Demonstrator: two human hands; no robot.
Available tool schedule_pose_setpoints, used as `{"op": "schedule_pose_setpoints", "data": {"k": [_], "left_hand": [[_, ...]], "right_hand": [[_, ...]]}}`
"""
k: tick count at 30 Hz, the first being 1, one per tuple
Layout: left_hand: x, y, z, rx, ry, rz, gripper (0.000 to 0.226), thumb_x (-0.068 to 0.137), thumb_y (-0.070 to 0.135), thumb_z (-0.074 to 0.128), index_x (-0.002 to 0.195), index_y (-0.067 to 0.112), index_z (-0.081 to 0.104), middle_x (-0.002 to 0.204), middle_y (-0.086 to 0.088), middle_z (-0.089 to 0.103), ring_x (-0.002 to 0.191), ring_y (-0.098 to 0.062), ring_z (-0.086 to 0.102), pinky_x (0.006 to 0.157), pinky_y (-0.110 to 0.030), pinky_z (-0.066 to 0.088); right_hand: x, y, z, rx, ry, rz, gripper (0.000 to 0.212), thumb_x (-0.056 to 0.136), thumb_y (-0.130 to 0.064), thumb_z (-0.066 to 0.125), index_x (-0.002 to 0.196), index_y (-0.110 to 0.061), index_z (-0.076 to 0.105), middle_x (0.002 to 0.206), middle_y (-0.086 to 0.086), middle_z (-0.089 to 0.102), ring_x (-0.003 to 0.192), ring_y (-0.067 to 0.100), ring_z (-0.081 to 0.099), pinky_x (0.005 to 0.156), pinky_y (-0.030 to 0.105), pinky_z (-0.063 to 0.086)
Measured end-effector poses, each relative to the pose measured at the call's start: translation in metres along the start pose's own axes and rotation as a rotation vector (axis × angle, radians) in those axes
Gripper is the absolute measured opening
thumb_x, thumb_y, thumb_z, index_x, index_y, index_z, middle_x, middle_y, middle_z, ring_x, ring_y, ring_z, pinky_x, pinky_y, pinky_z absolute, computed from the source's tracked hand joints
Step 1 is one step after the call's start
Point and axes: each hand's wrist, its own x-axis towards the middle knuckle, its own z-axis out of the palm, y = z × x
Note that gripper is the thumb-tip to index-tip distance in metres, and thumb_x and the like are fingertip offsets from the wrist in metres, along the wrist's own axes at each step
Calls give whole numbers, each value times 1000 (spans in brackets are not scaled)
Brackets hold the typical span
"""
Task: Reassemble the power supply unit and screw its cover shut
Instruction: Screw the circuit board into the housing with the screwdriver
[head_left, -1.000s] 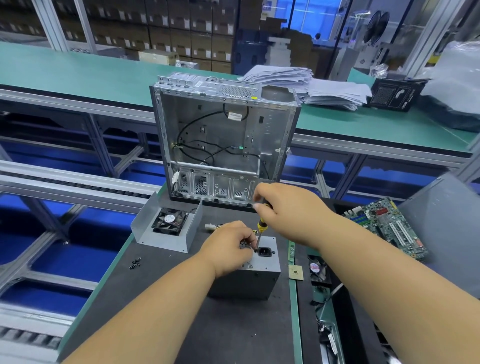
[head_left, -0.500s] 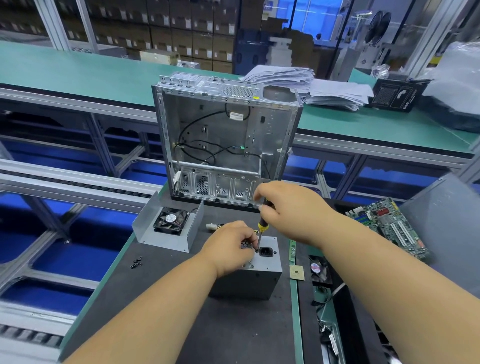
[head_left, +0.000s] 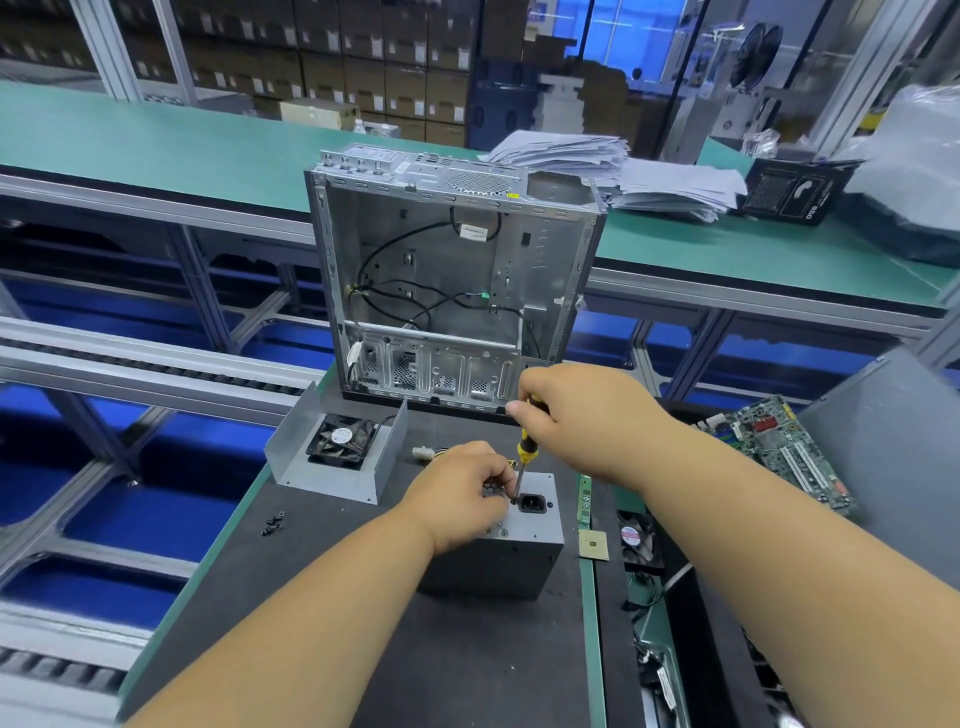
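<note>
- Right hand is up high, fingers curled tight round my yellow screwdriver, which points down.
- Left hand rests on the gray power supply box, fingertips pinching near the screwdriver's tip beside the plug hole.
- Power supply box sits on the dark mat, before the open computer case.

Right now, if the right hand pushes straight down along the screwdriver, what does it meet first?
The right hand grips the screwdriver, whose tip points at a screw spot beside the socket on the power supply. It probably meets that panel first; the left hand sits close alongside.
</note>
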Motion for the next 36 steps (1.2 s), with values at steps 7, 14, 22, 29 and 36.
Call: {"op": "schedule_pose_setpoints", "data": {"k": [7, 14, 22, 29, 36], "left_hand": [[0, 1, -1, 6, -1, 2, 17, 78, 16, 60, 82, 32, 64, 100, 11, 55, 103, -12, 50, 93, -35, 43], [1, 1, -1, 2, 0, 6, 17, 78, 16, 60, 85, 29, 67, 100, 10, 56, 103, -12, 50, 93, -36, 44], [1, 0, 0, 4, -1, -5, 18, 78, 16, 59, 86, 29, 67, 101, 12, 56, 103, -11, 50, 93, -35, 44], [1, 1, -1, 9, -4, 6, 18, 78, 14, 61, 82, 32, 63, 101, 10, 56, 102, -11, 50, 91, -30, 43], [2, 0, -2, 17, -3, 16, 18, 78, 13, 61, 81, 31, 63, 100, 9, 56, 101, -12, 51, 89, -30, 43]], "right_hand": [[1, -1, -5, 72, -32, -84, 20, 97, -40, 50, 111, -27, 56, 98, -6, 64, 92, 19, 57, 76, 37, 50], [4, 2, -3, -2, -48, -67, 25, 99, -48, 43, 90, -26, 48, 84, -5, 58, 80, 19, 54, 61, 33, 40], [5, 2, -5, 21, -89, -51, 18, 99, -38, 49, 96, -21, 49, 84, -2, 56, 81, 22, 52, 63, 34, 38], [8, -2, -1, -13, -50, -3, 27, 99, -44, 48, 91, -20, 38, 74, -2, 46, 76, 23, 48, 57, 33, 32], [7, -2, 2, 18, -2, 6, 29, 99, -44, 48, 88, -18, 41, 72, -2, 48, 73, 23, 49, 52, 32, 30]]}}
